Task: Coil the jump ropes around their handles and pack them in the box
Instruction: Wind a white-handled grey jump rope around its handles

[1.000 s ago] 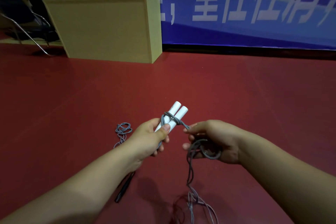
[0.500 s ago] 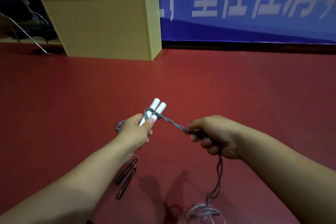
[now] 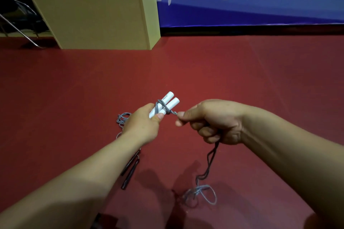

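1. Since 0.5 s ago, right hand [image 3: 214, 121] closed in on white handles [image 3: 164, 104]; cord span shortened.
2. Head view: left hand [image 3: 143, 124] clamps handles; right pinches grey cord [image 3: 211, 160], slack at 6 o'clock.
3. Cord's light, limp: grip near wrap. Box [image 3: 96, 13] at 11 o'clock.

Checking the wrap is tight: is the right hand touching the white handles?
Apart. The head view shows the right hand pinching only the grey rope, red floor between it and the white handles.
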